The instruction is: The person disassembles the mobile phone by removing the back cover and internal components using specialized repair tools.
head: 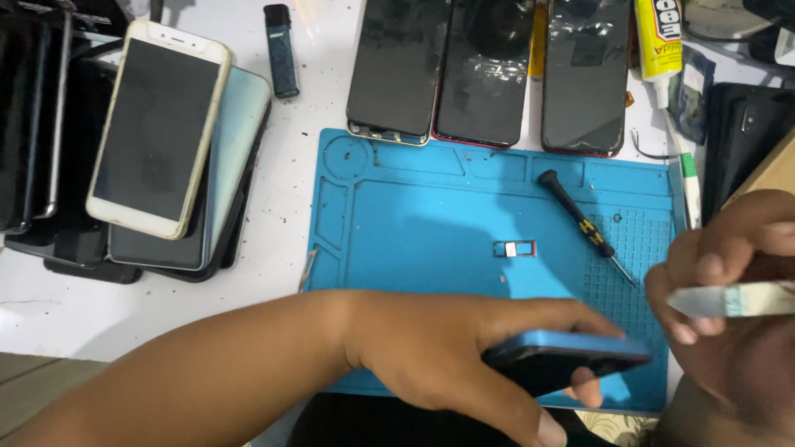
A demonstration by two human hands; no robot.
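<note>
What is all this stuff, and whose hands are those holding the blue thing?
There is no machine here. The picture comes from a camera worn on a person's head, looking down, so the hands are that person's own.

The left hand grips a blue phone by its edges, just above a blue work mat. The right hand pinches a thin, flat pale tool close to the phone.

On the mat lie a small black screwdriver and a tiny metal tray. At the mat's far edge three dark phones lie side by side. To the left is a stack of phones with a white one on top. A tube of glue lies at the far right on the white table.
</note>
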